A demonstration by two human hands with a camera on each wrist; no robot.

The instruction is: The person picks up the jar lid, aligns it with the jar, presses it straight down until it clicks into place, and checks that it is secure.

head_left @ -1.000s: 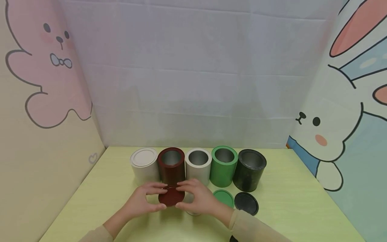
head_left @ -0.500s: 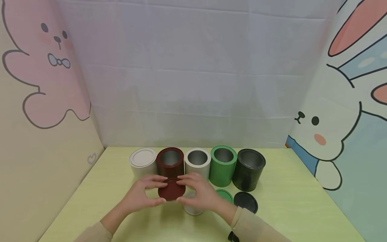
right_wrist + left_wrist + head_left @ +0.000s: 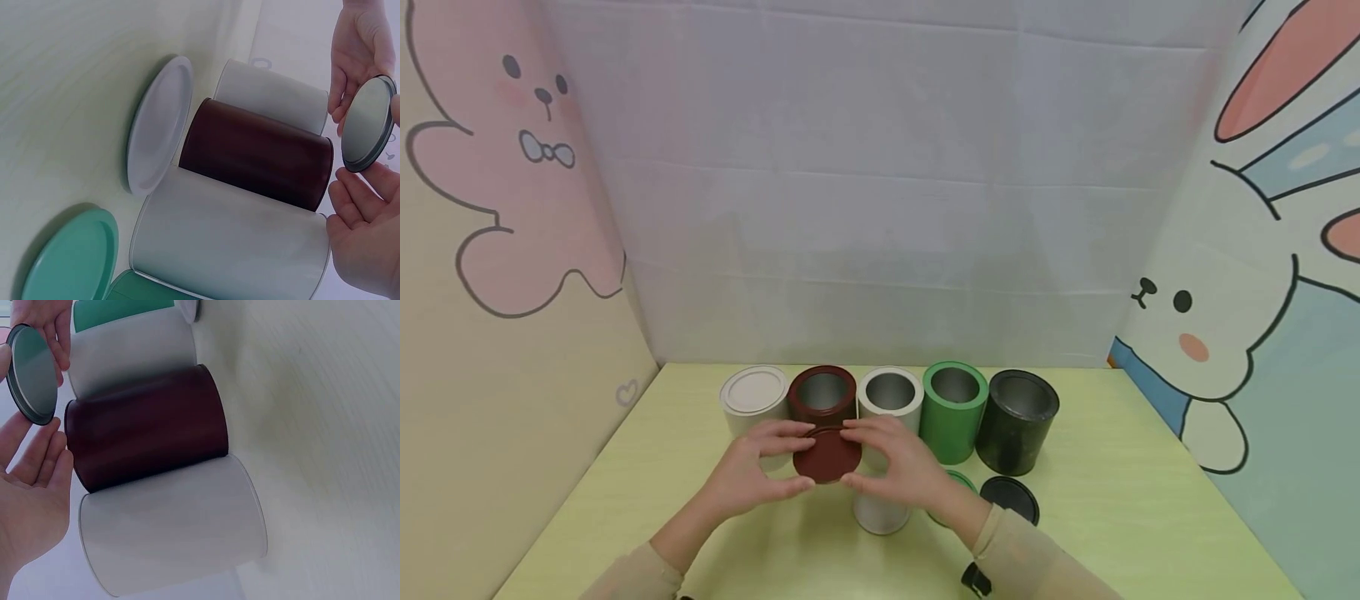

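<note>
Both hands hold a dark red round lid (image 3: 827, 457) by its edges, up off the table. My left hand (image 3: 747, 473) pinches its left side between thumb and fingers; my right hand (image 3: 901, 468) does the same on the right. The lid's silvery underside shows in both wrist views, tilted near the can tops. Just behind it stands the dark red can (image 3: 147, 428), its top uncovered and metal inside visible in the head view. The lid and hands hide this can's lower part from the head camera.
In the row are a white can with a lid on (image 3: 755, 390), an uncovered white can (image 3: 231, 231), a green can (image 3: 951, 435) and a black can (image 3: 1015, 442). White (image 3: 882, 517), green (image 3: 75, 259) and black (image 3: 1011, 497) lids lie in front. A small black object (image 3: 976, 577) lies near the right sleeve.
The dark red lid has risen and moved away from me, toward the dark red can, with both hands holding it. More of the white lid on the table shows now.
</note>
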